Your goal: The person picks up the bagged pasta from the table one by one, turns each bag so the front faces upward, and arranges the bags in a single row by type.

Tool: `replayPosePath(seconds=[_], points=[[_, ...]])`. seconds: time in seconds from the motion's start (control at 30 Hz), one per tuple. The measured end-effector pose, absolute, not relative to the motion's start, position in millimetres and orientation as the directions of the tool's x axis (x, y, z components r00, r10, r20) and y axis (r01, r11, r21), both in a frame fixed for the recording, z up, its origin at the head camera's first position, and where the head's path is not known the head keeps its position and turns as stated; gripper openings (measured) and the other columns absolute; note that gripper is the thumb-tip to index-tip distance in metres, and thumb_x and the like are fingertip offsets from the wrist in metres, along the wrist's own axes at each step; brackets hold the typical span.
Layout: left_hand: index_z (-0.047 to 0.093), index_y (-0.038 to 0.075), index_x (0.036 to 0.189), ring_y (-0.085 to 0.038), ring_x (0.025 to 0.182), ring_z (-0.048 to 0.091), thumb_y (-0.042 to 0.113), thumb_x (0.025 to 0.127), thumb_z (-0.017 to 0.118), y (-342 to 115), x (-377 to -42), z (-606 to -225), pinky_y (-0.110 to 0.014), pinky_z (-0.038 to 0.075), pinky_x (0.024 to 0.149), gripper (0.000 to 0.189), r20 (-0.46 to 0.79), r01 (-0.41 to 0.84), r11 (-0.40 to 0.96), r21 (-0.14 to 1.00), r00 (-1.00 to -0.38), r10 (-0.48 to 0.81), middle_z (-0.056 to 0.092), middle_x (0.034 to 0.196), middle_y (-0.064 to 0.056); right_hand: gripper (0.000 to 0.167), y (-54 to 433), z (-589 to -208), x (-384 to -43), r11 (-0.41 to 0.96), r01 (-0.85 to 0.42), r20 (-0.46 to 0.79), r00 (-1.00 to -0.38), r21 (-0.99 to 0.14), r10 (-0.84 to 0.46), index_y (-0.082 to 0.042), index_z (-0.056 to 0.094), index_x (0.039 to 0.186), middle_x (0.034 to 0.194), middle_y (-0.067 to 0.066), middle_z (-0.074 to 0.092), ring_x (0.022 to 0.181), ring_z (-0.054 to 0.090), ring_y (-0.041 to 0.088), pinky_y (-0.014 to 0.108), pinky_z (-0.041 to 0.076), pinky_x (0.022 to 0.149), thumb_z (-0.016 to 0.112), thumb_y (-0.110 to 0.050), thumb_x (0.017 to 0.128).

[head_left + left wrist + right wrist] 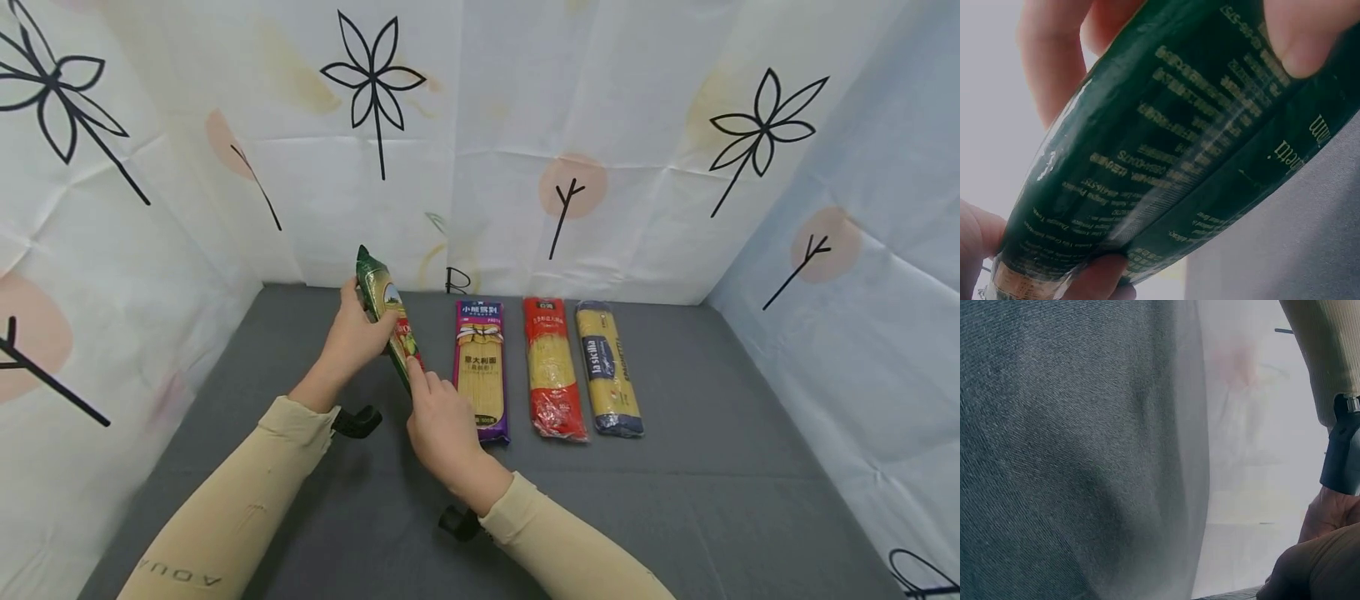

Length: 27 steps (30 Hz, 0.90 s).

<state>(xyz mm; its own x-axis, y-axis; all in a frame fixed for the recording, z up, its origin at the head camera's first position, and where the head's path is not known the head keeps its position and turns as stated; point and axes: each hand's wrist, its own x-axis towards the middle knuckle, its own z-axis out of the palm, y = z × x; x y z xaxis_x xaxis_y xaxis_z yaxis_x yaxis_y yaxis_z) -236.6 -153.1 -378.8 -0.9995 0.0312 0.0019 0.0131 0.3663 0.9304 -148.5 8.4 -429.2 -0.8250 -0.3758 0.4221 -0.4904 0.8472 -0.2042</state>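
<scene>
White paper walls (480,125) with black flower drawings and soft pink dots stand around a flat grey felt table top (712,500). The person wears long tan sleeves (247,500).

The left hand (352,333) has its fingers and thumb wrapped around the upper part of a long dark green plastic packet of spaghetti (386,321). In the head view, the packet is lifted off the table and leans, with its top end pointing to about 11 o'clock and its low end to about 5 o'clock. The right hand (442,425) holds the low end of the green packet, with its first finger lying straight along it. I cannot tell how the other fingers of this hand sit, because the back of the hand hides them.

In the left wrist view, the green packet (1172,162) fills the picture, with rows of small pale writing on it. A fingertip (1300,37) presses on it at 1 o'clock.

Just to the 3 o'clock side of the hands, three more packets lie flat in a row on the table, close side by side. First comes a purple packet of pasta (481,367). Next is a red and clear packet of pasta (553,371). Last is a yellow packet with a dark blue label (607,367).
</scene>
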Motion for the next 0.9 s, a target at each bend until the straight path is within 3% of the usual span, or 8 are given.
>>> replayPosePath(seconds=[0.2,0.37,0.5,0.67,0.9], points=[[-0.011,0.018,0.154,-0.042,0.117,0.051,0.016,0.097,0.052,-154,-238,-384,-0.052,0.053,0.079,0.085,-0.001,0.004,0.306,0.952,-1.000,0.017,0.029,0.148,-0.026,0.064,8,-430,-146,0.829,-0.502,0.417,-0.827,-0.246,-0.377,-0.009,0.045,0.141,0.101,0.007,0.061,0.074,0.057,0.017,0.030,0.053,0.060,0.072,-0.014,0.083],[-0.011,0.019,0.154,-0.041,0.113,0.052,0.012,0.098,0.049,-155,-238,-385,-0.050,0.052,0.077,0.082,-0.012,-0.008,0.276,0.961,-1.000,0.011,0.034,0.143,-0.028,0.068,9,-431,-146,0.814,-0.499,0.388,-0.842,-0.296,-0.375,-0.014,0.043,0.144,0.100,0.006,0.055,0.076,0.052,0.016,0.029,0.050,0.058,0.073,-0.019,0.083],[-0.011,0.020,0.155,-0.042,0.120,0.047,0.013,0.099,0.049,-158,-236,-384,-0.054,0.049,0.086,0.082,-0.028,-0.025,0.255,0.967,-1.000,0.008,0.027,0.148,-0.029,0.071,12,-434,-148,0.788,-0.465,0.297,-0.881,-0.404,-0.368,-0.020,0.037,0.148,0.108,0.004,0.049,0.083,0.048,0.014,0.028,0.049,0.063,0.071,-0.034,0.087],[-0.004,0.023,0.155,-0.041,0.126,0.042,0.011,0.100,0.051,-164,-236,-383,-0.058,0.043,0.094,0.079,-0.017,-0.012,0.177,0.984,-0.999,0.027,0.024,0.152,-0.024,0.069,21,-436,-152,0.724,-0.399,0.177,-0.913,-0.563,-0.367,-0.020,0.035,0.150,0.118,0.004,0.047,0.091,0.050,0.011,0.027,0.050,0.075,0.058,-0.051,0.093],[-0.003,0.022,0.155,-0.040,0.123,0.046,0.007,0.101,0.048,-173,-236,-387,-0.055,0.044,0.094,0.076,-0.028,-0.020,0.084,0.996,-0.996,0.088,0.029,0.149,-0.023,0.064,33,-440,-158,0.623,-0.282,0.039,-0.927,-0.729,-0.374,-0.013,0.033,0.150,0.120,0.004,0.052,0.095,0.053,0.011,0.029,0.050,0.078,0.052,-0.045,0.098]])
